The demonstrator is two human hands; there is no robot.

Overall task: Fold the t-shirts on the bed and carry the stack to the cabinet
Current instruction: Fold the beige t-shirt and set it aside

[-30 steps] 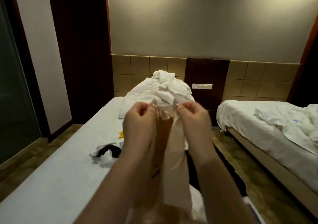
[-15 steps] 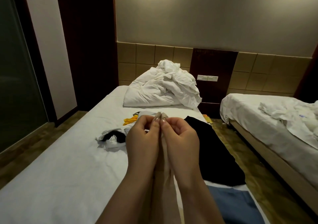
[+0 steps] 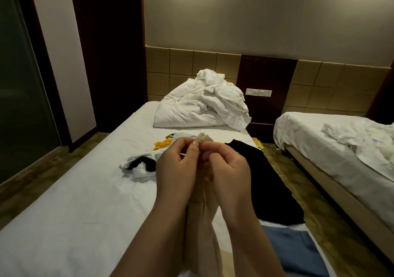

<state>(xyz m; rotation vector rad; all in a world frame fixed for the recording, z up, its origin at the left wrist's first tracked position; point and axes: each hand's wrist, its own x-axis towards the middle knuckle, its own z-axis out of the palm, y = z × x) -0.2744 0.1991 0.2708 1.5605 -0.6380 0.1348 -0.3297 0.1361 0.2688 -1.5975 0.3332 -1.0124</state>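
Observation:
A beige t-shirt (image 3: 200,230) hangs down between my forearms over the white bed (image 3: 74,212). My left hand (image 3: 177,166) and my right hand (image 3: 228,170) are pressed close together, each pinching the shirt's top edge, which sticks out above my fingertips. A black t-shirt (image 3: 262,181) lies flat on the bed to the right, with a blue garment (image 3: 298,249) below it. A white-and-black crumpled garment (image 3: 140,166) and a yellow one (image 3: 163,144) lie further up the bed.
A heap of white bedding (image 3: 202,104) fills the head of the bed against the tiled wall. A second bed (image 3: 341,149) with rumpled sheets stands to the right across a narrow floor gap. A dark door panel and glass partition (image 3: 21,85) are on the left.
My hands came together from slightly apart and dropped lower, bringing the beige shirt's top corners together. My view tilted down, showing more of the bed.

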